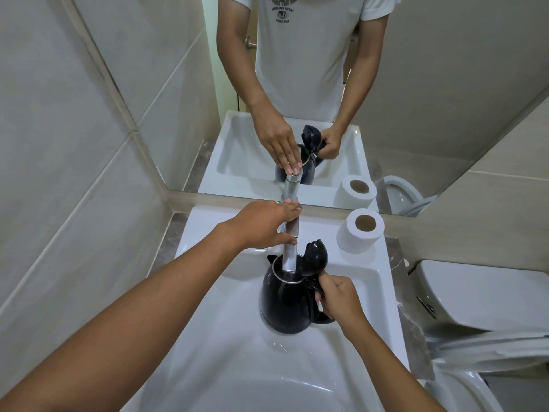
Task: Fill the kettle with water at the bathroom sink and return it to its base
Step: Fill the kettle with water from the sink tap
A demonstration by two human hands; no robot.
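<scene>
The filling step is in hand: the black kettle (286, 298) stands in the basin of the white sink (225, 337), a little toward its back edge, with its lid (314, 257) flipped up and the metal spout of the tap (289, 248) reaching down into its open mouth. The right hand (338, 295) has its grip wrapped closed around the kettle's handle on the side nearest the sink's right edge, keeping the body upright. The left hand (264, 224) rests over the top of the tap near the back edge of the sink, fingers curled loosely about the fitting; whether it is turning the water on or off cannot be told from this view. By the look of it the next move calls for judging the water level, closing the tap with the left hand, drawing the kettle down and clear of the spout without knocking it, shutting the lid, and carrying it out to its base. No stream of water is clearly visible, since the spout hides it, and the level inside the kettle is too dark to read. The base is nowhere in view. A toilet-paper roll (361, 230) sits on the sink's back right corner, and the toilet (481, 307) to the right is cut off by the frame. The mirror (297, 93) repeats the hands from the far side.
</scene>
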